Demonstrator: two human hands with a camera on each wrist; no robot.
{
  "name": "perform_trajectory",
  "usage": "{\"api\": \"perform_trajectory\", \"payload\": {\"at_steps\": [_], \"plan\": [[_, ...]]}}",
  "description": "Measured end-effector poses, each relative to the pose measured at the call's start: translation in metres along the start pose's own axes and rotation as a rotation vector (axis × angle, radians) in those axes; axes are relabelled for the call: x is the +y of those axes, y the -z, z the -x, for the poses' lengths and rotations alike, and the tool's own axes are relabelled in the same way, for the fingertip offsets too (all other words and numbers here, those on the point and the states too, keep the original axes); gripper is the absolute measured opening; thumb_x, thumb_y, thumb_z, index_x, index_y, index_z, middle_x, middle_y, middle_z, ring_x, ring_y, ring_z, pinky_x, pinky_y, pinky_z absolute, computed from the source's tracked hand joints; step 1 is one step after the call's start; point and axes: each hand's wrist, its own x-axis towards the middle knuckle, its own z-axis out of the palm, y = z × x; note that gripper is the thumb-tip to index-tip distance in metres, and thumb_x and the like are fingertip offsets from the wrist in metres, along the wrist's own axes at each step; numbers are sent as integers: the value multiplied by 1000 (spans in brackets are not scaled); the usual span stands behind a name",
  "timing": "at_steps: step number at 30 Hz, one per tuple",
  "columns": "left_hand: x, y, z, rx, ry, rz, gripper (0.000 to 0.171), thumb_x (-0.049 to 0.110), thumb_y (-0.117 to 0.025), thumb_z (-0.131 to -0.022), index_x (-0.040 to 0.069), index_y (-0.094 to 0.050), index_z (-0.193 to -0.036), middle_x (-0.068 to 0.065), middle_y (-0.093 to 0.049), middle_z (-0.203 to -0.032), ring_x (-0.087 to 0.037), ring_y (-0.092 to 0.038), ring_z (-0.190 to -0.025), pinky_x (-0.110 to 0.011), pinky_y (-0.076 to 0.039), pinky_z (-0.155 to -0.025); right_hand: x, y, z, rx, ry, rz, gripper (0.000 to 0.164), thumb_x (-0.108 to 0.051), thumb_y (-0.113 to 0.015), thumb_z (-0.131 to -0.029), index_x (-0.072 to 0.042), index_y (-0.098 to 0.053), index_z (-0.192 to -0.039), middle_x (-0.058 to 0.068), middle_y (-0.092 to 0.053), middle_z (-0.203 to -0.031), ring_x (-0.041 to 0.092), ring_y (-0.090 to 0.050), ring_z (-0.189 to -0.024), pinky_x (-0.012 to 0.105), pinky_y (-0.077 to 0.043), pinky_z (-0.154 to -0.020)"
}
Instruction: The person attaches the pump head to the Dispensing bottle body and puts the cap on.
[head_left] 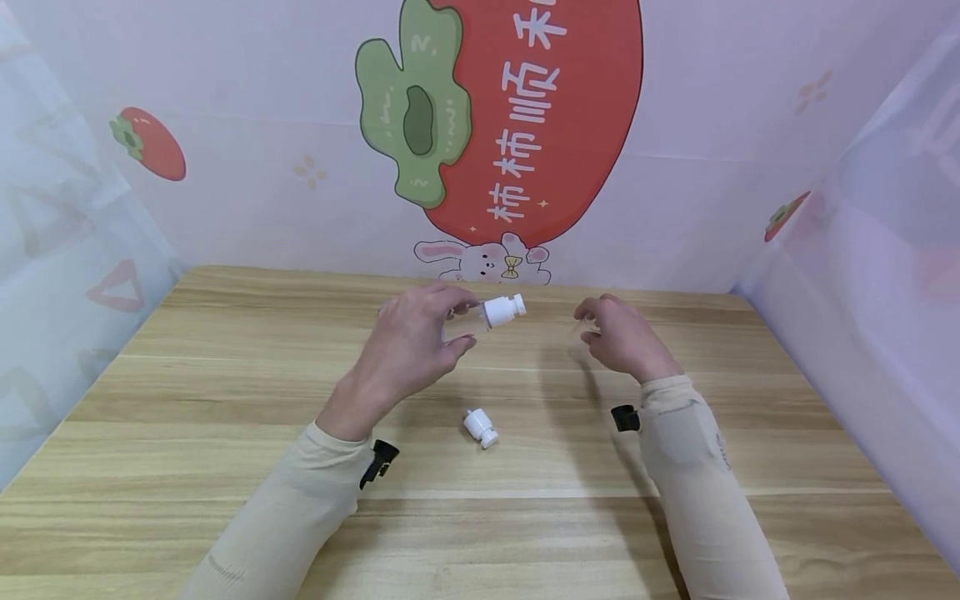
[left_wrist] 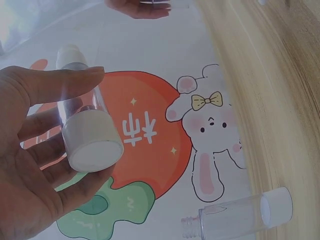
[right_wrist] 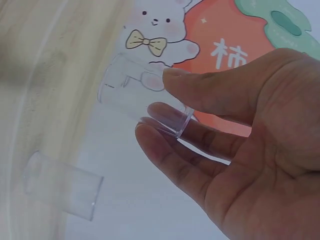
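My left hand (head_left: 408,337) grips a clear bottle with a white pump top (head_left: 502,310) and a white base (left_wrist: 94,142). The bottle lies tilted in the air, its pump towards the right. In my right hand (head_left: 628,340) a clear plastic cap (right_wrist: 137,92) is pinched between thumb and fingers, apart from the bottle. Between the forearms, a loose white pump head (head_left: 480,427) lies on the table.
A second clear bottle (left_wrist: 235,220) with a bare threaded neck is on the wooden table (head_left: 525,542), seen in the left wrist view. Another clear cap (right_wrist: 65,187) appears in the right wrist view. A printed cloth (head_left: 262,208) walls the back and sides.
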Motion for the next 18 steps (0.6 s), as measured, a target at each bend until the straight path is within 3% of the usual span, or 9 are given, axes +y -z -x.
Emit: {"api": "perform_trajectory", "payload": {"at_steps": [18], "plan": [[1, 0, 0, -49, 50, 18, 40, 11, -87, -79, 10, -74, -116, -5, -73, -104, -22, -69, -91, -42, -47, -71, -28, 19, 17, 91, 106, -57, 28, 1, -65, -95, 2, -64, -123, 17, -62, -119, 35, -64, -107, 49, -55, -88]]}}
